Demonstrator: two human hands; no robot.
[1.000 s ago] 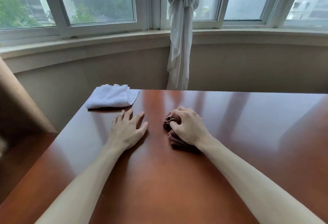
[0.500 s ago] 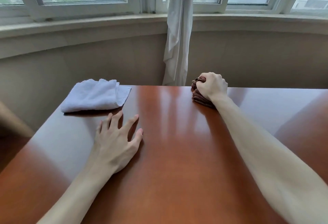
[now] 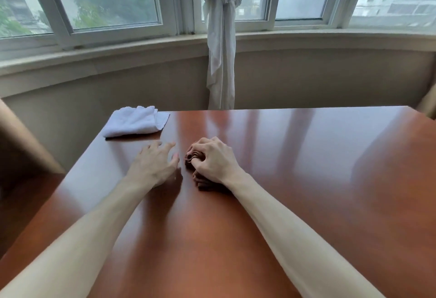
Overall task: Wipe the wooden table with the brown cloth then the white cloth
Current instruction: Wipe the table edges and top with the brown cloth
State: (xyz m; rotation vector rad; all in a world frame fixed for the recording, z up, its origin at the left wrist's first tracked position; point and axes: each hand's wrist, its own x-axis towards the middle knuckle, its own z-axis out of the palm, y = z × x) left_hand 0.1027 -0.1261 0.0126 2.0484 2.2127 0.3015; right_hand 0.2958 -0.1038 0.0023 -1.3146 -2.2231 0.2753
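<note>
Your hands sit close together in the middle of the bench (image 3: 306, 156), just left of its centre line. Your right hand (image 3: 213, 162) is curled tight around the bunched brown cloth (image 3: 192, 156), knuckles up, pressing it onto the wood; folds of cloth show between the fingers at the far-left side of the fist and again under the wrist at the near side. Your left hand (image 3: 155, 165) lies just beside it, fingers straight and slightly spread, holding nothing, its palm low over or on the surface; you cannot tell from here whether it bears weight. The thumb tip nearly meets the cloth.

Going by size: the bench fills the lower view, glossy red-brown wood with window glare streaked across it, running far toward the wall. Behind it stand the curved window sill (image 3: 306, 40) and the knotted pale curtain (image 3: 220, 45) hanging near the middle. The white cloth (image 3: 134, 122) lies folded at the far-left corner of the bench, its long axis roughly left to right along the far edge.

That white cloth sits beyond and slightly left of your left hand, near it and well clear of your right. So your left hand is the nearer one for that second pass. Judging by the grip, the brown-cloth wipe is in hand and the white one is not yet touched.
</note>
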